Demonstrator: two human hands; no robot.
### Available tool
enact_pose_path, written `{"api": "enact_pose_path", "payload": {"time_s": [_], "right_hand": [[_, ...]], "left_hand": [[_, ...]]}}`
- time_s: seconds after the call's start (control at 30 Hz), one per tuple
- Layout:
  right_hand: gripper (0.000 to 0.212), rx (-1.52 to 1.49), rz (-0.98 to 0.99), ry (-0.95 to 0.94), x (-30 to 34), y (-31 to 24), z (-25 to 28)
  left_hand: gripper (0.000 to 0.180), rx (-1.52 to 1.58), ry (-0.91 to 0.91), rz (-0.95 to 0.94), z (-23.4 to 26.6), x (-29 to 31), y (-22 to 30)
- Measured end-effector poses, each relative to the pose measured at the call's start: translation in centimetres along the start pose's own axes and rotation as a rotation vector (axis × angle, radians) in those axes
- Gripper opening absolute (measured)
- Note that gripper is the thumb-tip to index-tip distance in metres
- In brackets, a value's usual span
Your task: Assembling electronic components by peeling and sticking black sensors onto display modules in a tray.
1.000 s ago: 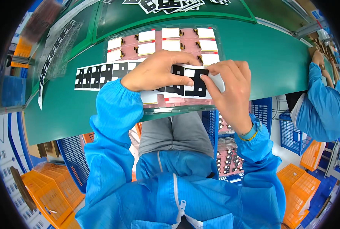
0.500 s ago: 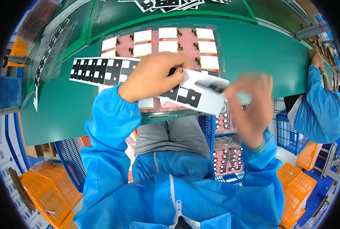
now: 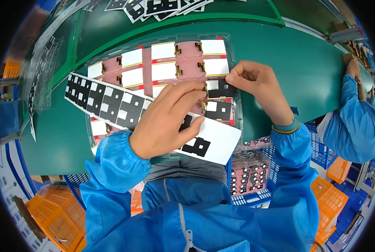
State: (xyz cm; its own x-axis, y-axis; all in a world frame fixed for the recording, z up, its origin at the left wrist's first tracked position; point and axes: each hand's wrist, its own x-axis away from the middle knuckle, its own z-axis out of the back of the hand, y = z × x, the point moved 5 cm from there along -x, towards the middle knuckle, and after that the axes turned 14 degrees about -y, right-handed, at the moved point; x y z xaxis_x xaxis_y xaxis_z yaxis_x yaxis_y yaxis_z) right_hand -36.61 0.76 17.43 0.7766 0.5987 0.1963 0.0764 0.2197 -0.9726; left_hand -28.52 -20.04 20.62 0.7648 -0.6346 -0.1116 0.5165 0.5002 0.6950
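Note:
My left hand [image 3: 164, 119] lies over a long white backing strip [image 3: 223, 140] of black die-cut stickers, gripping it between thumb and fingers. Its fingertips reach to the left end of a black sticker [image 3: 219, 89] lying over a panel in the tray. At that sticker's right end, my right hand [image 3: 259, 82] pinches the edge between thumb and forefinger. Just nearer sits another panel with a black sticker [image 3: 218, 110] on it. Other panels, plain white [image 3: 215, 67] with small black-gold connectors, fill the clear tray with its pink bed [image 3: 147, 61]. The strip and left hand hide the tray's middle.
Loose sticker sheets [image 3: 162, 6] are piled beyond the green ledge. Clear plastic trays [image 3: 51, 84] stand at the left. Filled trays [image 3: 248, 176] are stacked below the table edge, and orange crates [image 3: 57, 214] flank me. A blue-sleeved co-worker [image 3: 349, 130] is at the right.
My right hand has moved from the strip's end to the tray's right side, with a black sticker now over a panel there. The left hand and strip have shifted toward me.

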Motion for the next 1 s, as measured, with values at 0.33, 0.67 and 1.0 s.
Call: {"api": "enact_pose_path", "payload": {"time_s": [0.33,0.67,1.0], "right_hand": [[0.018,0.043,0.029,-0.008,-0.16,0.44,0.1],[0.017,0.067,0.047,-0.008,-0.19,0.36,0.05],[0.018,0.118,0.032,-0.013,-0.2,0.23,0.12]], "left_hand": [[0.051,-0.037,-0.083,0.063,-0.28,-0.33,-0.5],[0.05,-0.059,-0.067,0.052,-0.36,-0.28,-0.52],[0.05,-0.075,-0.084,0.062,-0.38,-0.32,-0.55]]}}
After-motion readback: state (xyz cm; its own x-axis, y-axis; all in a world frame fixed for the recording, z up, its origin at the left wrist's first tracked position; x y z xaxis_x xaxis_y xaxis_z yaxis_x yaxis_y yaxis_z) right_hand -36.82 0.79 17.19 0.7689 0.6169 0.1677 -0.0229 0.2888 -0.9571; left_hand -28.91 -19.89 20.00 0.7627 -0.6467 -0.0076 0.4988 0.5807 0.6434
